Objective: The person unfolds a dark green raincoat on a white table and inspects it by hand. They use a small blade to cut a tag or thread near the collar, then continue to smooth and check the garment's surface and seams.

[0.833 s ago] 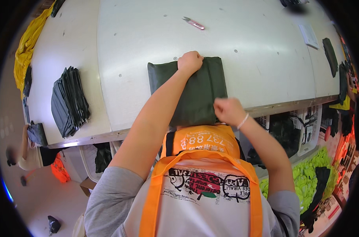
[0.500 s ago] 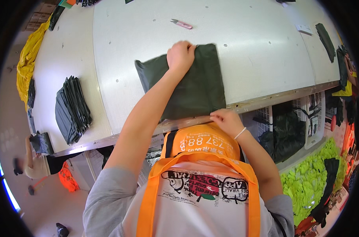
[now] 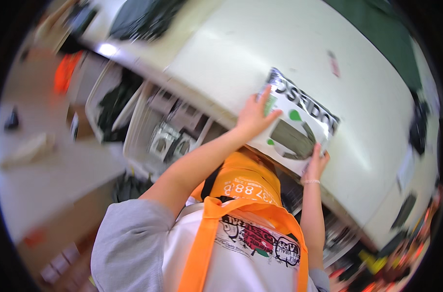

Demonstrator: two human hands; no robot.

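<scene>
Both my hands hold a flat white plastic package [image 3: 323, 127] printed with dark lettering, green spots and a picture of a grey-green garment. It lies tilted at the table's front edge. My left hand [image 3: 254, 117] grips its left side, thumb spread across the top face. At the lower right corner, my right hand [image 3: 317, 165] pinches the edge, with some fingers hidden. What lies beneath the package is out of sight.
The white table [image 3: 221, 53] bears blurred pink thread snips [image 3: 334, 63], a dark folded pile [image 3: 146, 19] and dark green cloth [image 3: 382, 36] at the far right. Below its edge stand white crates [image 3: 138, 117] holding printed packages [image 3: 163, 141] and dark cloth.
The flat dark green folded piece that was under my hands no longer shows there; a white printed package is in both hands instead. The view has swung round, tilting the table.
</scene>
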